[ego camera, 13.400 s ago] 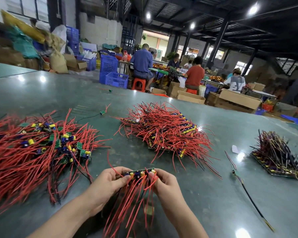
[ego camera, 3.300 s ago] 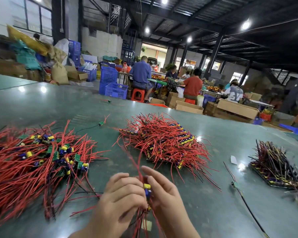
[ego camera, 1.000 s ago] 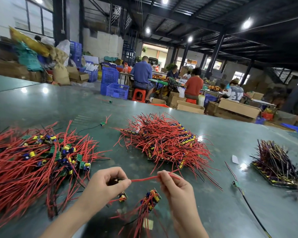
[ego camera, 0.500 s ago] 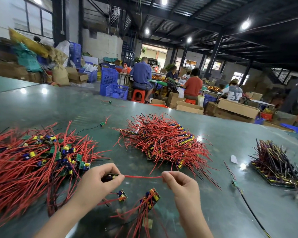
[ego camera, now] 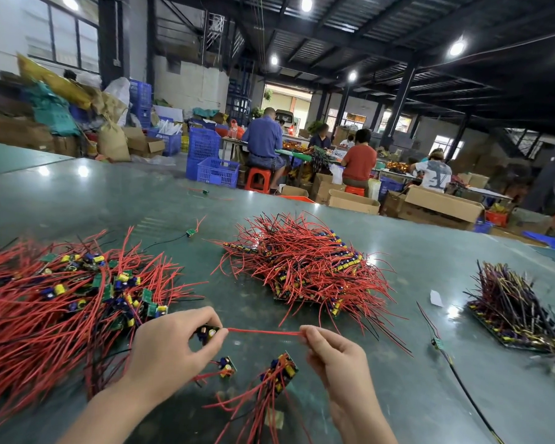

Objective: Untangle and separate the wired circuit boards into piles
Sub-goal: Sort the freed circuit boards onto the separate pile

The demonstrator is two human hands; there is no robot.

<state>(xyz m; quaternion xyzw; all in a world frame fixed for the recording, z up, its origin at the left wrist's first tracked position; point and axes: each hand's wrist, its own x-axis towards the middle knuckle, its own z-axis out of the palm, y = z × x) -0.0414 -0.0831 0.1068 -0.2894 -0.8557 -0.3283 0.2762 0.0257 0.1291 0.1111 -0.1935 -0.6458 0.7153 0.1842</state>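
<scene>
glossy green table [ego camera: 398,395], probably warehouse

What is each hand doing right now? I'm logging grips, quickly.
Left hand: pinches a small circuit board.
Right hand: pinches the far end of that board's red wire, stretched taut between them.

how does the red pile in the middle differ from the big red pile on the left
The middle pile is compact, its boards lined up in rows along the edges; the left pile sprawls wider and runs off the frame's left edge. The left pile's boards lie scattered at all angles with green faces showing; the middle pile's boards are mostly hidden under wires. Both are red-wired boards with yellow and blue parts, lying on the green table.
</scene>
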